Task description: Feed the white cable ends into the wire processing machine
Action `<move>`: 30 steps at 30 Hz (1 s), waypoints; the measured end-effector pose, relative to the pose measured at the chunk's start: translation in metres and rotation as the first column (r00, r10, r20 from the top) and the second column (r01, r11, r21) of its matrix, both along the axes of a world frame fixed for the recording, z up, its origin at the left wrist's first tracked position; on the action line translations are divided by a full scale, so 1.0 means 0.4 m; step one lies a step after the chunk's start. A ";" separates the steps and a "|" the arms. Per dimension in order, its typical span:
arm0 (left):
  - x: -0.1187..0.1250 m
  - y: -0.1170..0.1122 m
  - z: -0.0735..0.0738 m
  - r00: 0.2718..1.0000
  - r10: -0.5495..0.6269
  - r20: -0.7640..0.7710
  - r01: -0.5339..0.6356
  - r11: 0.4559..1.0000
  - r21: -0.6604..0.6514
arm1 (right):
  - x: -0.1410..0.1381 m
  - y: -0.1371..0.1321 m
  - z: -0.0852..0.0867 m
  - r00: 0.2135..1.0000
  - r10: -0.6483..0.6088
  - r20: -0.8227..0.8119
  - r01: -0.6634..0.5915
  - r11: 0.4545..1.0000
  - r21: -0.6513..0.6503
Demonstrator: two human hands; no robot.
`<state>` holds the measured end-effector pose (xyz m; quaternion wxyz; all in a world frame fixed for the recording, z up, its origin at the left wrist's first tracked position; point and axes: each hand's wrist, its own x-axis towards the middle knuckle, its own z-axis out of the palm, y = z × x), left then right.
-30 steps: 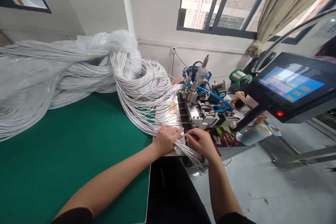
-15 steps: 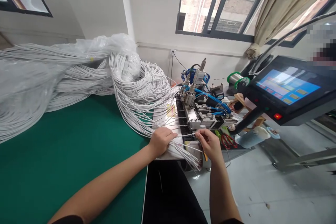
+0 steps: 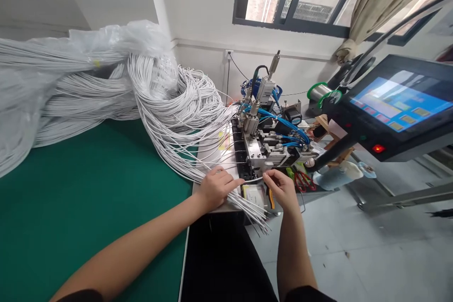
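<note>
A large bundle of thin white cables (image 3: pixel 166 125) sweeps across the table toward the machine. My left hand (image 3: pixel 216 190) is closed over part of the bundle at the table's corner, and loose cable ends (image 3: pixel 253 210) fan out past it to the right. One white cable (image 3: pixel 254 180) stretches from my left thumb to my right hand (image 3: pixel 281 187). My right thumb and fingertips pinch its end, just in front of the machine (image 3: pixel 256 148) with its metal cylinders and blue air tubes. Several single cables lie side by side along the machine's front edge.
A control box with a lit screen (image 3: pixel 401 104) stands at the right. Behind the machine sits a green-rimmed spool of wire (image 3: pixel 322 94). Orange-handled pliers (image 3: pixel 271 198) and red-handled scissors (image 3: pixel 304 181) lie near my right hand. Clear plastic wrap (image 3: pixel 116 37) covers cables at the left.
The view has shifted slightly, so the scene sits a little higher and further left. Both hands keep their hold, and the cable between them remains stretched near the machine.
</note>
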<state>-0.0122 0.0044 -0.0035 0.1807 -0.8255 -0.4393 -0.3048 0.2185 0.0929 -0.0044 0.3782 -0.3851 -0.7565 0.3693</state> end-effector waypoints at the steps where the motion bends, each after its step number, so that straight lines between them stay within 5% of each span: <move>1: 0.000 0.000 0.000 1.000 0.020 -0.010 -0.020 1.000 -0.018 | -0.002 0.007 -0.009 1.000 -0.014 0.026 0.013 1.000 0.020; 5: 0.003 -0.002 0.001 0.995 0.087 -0.046 -0.091 0.990 -0.103 | -0.016 0.025 -0.041 0.997 -0.026 0.071 0.022 0.998 0.053; 13: 0.009 -0.004 -0.008 0.983 0.178 -0.037 -0.181 0.969 -0.170 | -0.026 0.041 -0.069 0.993 0.076 -0.095 -0.088 0.988 -0.128; 23: 0.008 -0.001 -0.008 0.978 0.206 -0.028 -0.207 0.954 -0.216 | -0.060 0.044 -0.135 0.908 -0.104 -0.406 -0.129 0.853 -0.506; 30: 0.000 -0.004 -0.010 0.980 0.198 0.022 -0.187 0.955 -0.232 | -0.035 0.011 -0.102 0.948 -0.134 -0.289 0.004 0.913 -0.408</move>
